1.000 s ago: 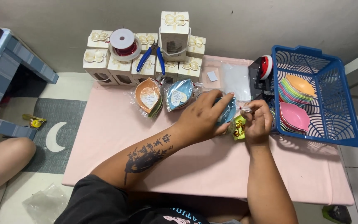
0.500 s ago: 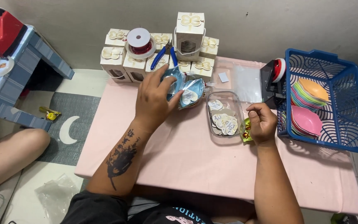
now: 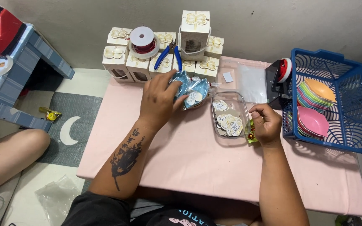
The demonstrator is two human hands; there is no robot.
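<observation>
1. Far left, at nine o'clock from my hands, a blue striped stool (image 3: pixel 30 62) stands on the floor with a red tape dispenser (image 3: pixel 3 25) on top. Below it a grey mat (image 3: pixel 59 121) with a white crescent lies beside the pink desk (image 3: pixel 197 167).
2. At eleven o'clock from my left hand, small cream gift boxes (image 3: pixel 147 58) with bow prints are stacked along the desk's far edge. A spool of red ribbon (image 3: pixel 143 41) sits on them, and blue-handled pliers (image 3: pixel 167 56) lie just at its three o'clock.
3. My left hand (image 3: pixel 158 102), forearm tattooed, reaches forward with the fingers half curled and pressed on the blue wrapped packets (image 3: pixel 193 94), which lie on the desk just in front of the boxes. I cannot tell if the fingers truly pinch one.
4. At three o'clock from the packets lies a clear plastic tray (image 3: pixel 229 115) holding round and heart-shaped paper tags (image 3: pixel 229 121).
5. My right hand (image 3: pixel 267 125) rests just at the tray's three o'clock, loosely curled over a small gold-and-green wrapped piece (image 3: pixel 251 134) that peeks out under the fingers.
6. At twelve o'clock from that hand lie clear plastic bags (image 3: pixel 252 81) and a black tape dispenser (image 3: pixel 277 79).
7. Furthest right, a blue plastic basket (image 3: pixel 348 125) holds stacked coloured dishes (image 3: pixel 313 109), a pink one in front.
</observation>
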